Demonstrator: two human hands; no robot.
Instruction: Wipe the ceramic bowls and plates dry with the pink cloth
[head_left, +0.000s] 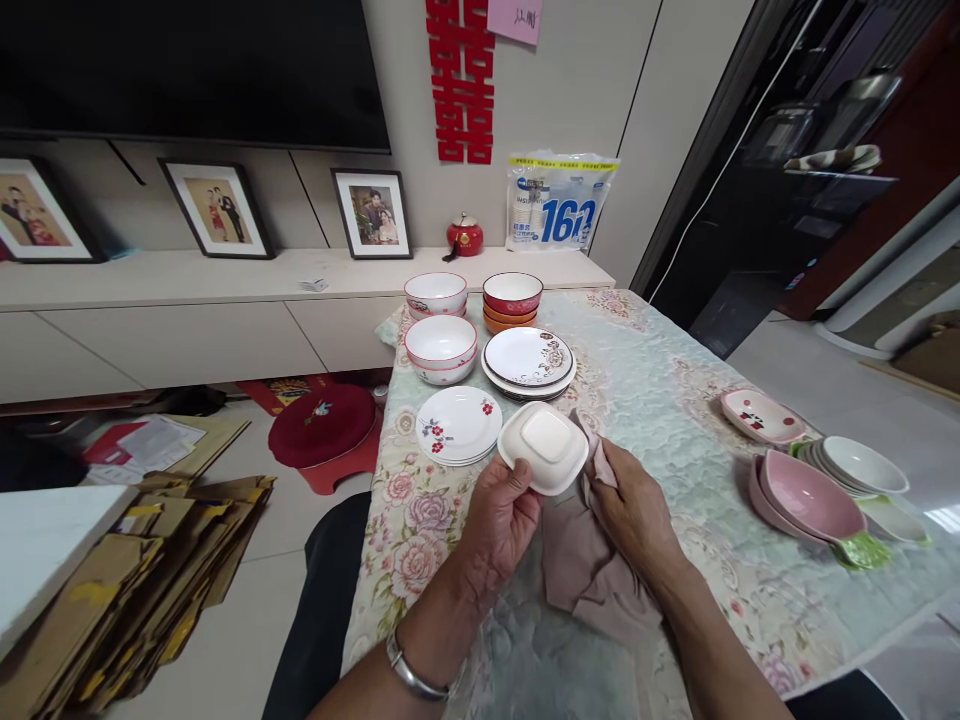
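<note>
Through the head camera, I take the small white dish (545, 445) as my landmark; it is held above the floral tablecloth (637, 375), its footed underside turned up toward me. My left hand (506, 510) is clamped on its near edge, thumb on the underside and fingers curled below, a pinch that I judge steadies it while leaving most of the surface uncovered. My right hand (637, 505), just right of the dish, is closed around a bunched mauve cloth (592, 570), whose loose end drapes below; I can't tell whether the cloth touches the rim.

Just left of the dish is a stack of red-flowered plates (459, 425). Beyond it sit the brown-flowered plates (527, 357), with the red-rimmed white bowls (441, 342) and the red and orange bowls (512, 295) farther off. They seem grouped by shape and pattern so that they nest stably. Well to the right of the dish, pink bowls (814, 495) nest near white bowls (866, 465), perhaps to keep the space around my hands open.
</note>
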